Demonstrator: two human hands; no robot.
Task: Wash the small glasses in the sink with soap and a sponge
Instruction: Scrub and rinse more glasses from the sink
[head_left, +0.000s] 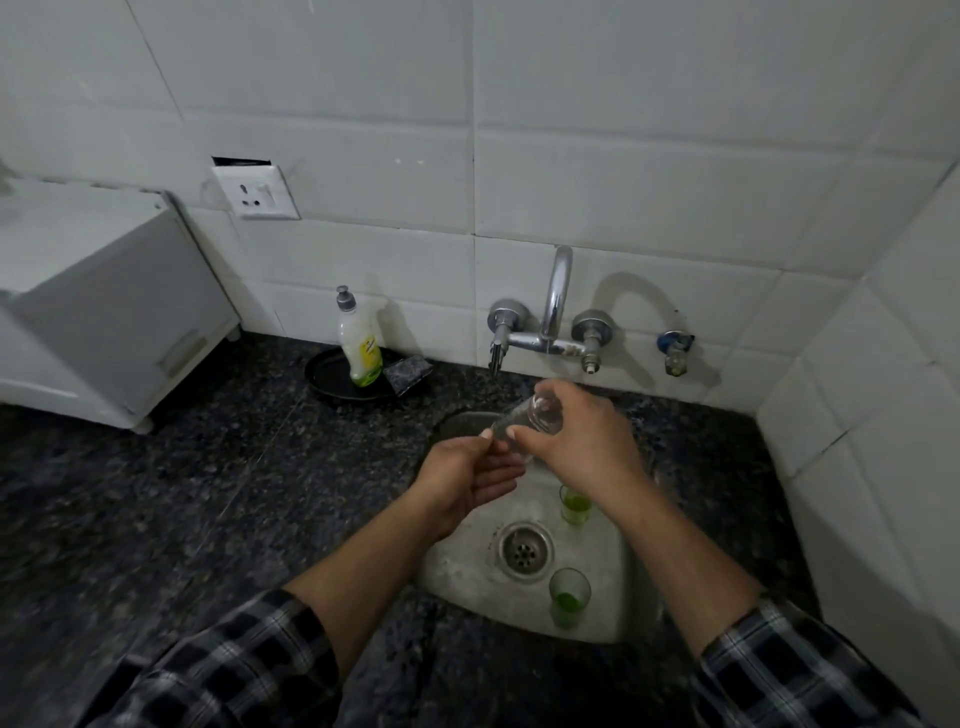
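Note:
My right hand (582, 441) grips a small clear glass (535, 415), tilted with its base up and its mouth pointing down-left, over the steel sink (462, 566). My left hand (467, 478) is at the glass's mouth, its thumb and fingers touching the rim. Two more small glasses stand in the sink with green liquid in them: one (574, 506) just under my right wrist, one (569, 597) near the front by the drain (524, 551). A soap bottle (357, 340) and a dark sponge (408, 374) sit on a black tray (324, 382) behind the sink, to the left.
A chrome wall tap (553, 306) with two handles hangs above the sink. A small blue-handled valve (675, 348) is to its right. A white appliance (104, 306) stands at the left on the dark granite counter (182, 493). Tiled walls close the back and right.

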